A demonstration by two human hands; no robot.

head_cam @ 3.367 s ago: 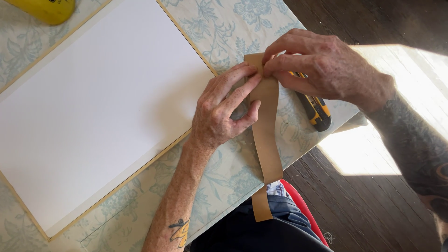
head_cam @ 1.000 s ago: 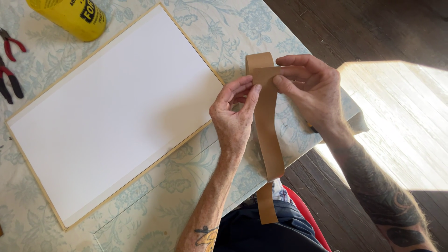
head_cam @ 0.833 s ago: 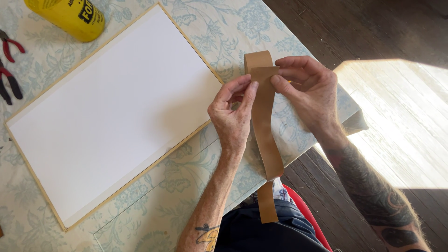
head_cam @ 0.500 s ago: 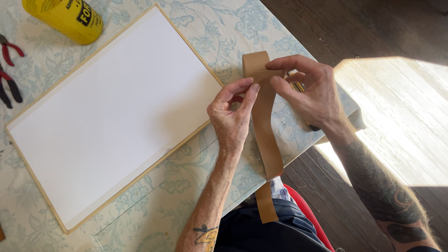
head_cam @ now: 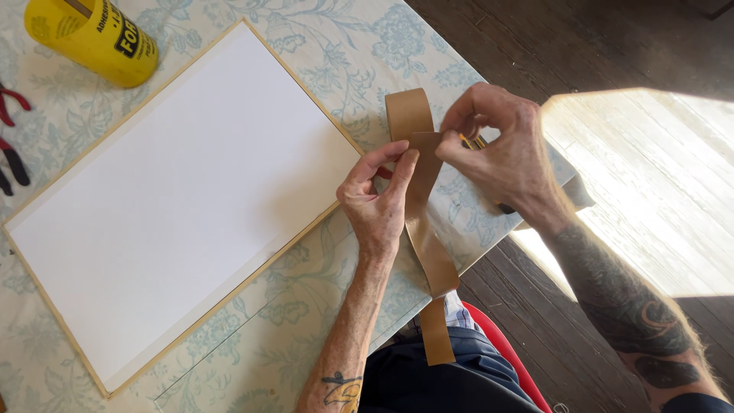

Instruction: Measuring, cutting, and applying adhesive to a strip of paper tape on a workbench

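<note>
Brown paper tape (head_cam: 428, 252) is pinched near its upper end between both hands, just above the table's (head_cam: 306, 291) near edge. The right hand (head_cam: 501, 153) closes thumb and forefinger on the strip where it crosses itself, a narrow grip holding the tape; the left hand (head_cam: 378, 203) presses its fingertips (head_cam: 405, 157) against the strip from the other side, so it too holds the tape. From there the strip loops up over the patterned cloth and runs down past the table edge to hang over the person's lap.

It looks light, thin and limp, bending under its own weight, so it likely creases or tears easily; the flat faces near the fold seem the best place to hold it. A yellow-handled tool (head_cam: 478, 141) lies partly hidden under the right hand. A white board in a pale wooden frame (head_cam: 183, 191) lies beside the left hand, with a yellow can (head_cam: 92, 38) and red-handled pliers (head_cam: 11, 138) well apart.
</note>
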